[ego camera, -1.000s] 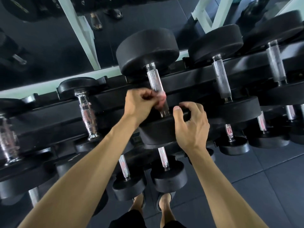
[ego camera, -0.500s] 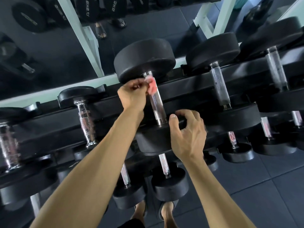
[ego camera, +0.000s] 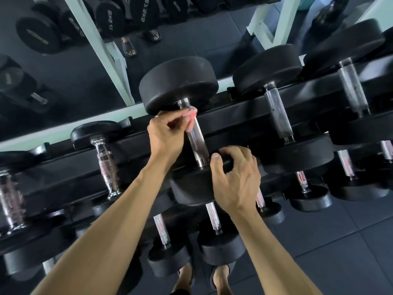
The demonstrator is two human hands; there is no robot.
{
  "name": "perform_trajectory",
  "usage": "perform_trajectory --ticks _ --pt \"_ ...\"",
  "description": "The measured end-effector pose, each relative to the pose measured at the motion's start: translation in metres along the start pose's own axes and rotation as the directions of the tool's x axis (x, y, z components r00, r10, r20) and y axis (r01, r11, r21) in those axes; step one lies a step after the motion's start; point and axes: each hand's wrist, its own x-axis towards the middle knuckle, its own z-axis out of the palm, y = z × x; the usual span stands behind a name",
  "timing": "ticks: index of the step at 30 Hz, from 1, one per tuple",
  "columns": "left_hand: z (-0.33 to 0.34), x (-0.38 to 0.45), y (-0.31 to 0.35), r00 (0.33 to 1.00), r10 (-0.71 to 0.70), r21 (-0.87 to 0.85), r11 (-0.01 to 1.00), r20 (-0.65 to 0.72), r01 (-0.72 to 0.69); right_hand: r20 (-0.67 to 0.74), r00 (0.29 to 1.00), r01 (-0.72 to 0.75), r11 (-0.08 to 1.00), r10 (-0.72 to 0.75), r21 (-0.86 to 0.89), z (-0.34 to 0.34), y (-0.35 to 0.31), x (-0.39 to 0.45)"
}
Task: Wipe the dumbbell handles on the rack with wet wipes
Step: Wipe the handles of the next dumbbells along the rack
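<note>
Fingers of my left hand are curling around a pinkish wet wipe, pressing it against the top of the knurled handle of the big dumbbell, just below its far head. My right hand is gripping the rim of that dumbbell's near head, thumb on top and fingers curled over the edge, just beside the handle's lower end. That dumbbell is lying across the top tier of the rack, with another knurled dumbbell sitting to its right and a smaller chrome one to its left.
</note>
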Motion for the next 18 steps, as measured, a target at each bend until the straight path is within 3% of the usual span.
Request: perform_trajectory --ticks 4,9,14,16,18 --pt "0.015 0.007 -0.007 0.98 -0.013 -0.056 0.998 -0.199 0.002 -0.013 1.0 0.001 1.0 -0.001 0.009 0.001 -0.001 -0.001" --pt "-0.001 -0.009 -0.012 0.992 0.057 0.083 0.994 0.112 -0.066 -0.024 1.0 0.002 1.0 -0.001 0.028 0.001 0.0 -0.001" --pt "0.014 0.011 0.002 0.995 -0.028 -0.023 0.999 -0.094 0.026 -0.023 0.999 0.026 0.999 -0.026 0.022 0.0 0.001 0.0" --pt "0.013 0.005 0.001 0.999 0.032 0.085 0.996 -0.034 -0.029 -0.018 1.0 0.024 0.999 -0.023 0.03 0.0 0.001 -0.001" --pt "0.002 -0.005 0.0 0.99 0.05 0.18 0.981 0.133 -0.074 -0.022 0.999 0.026 0.999 -0.026 0.035 0.0 0.0 -0.001"
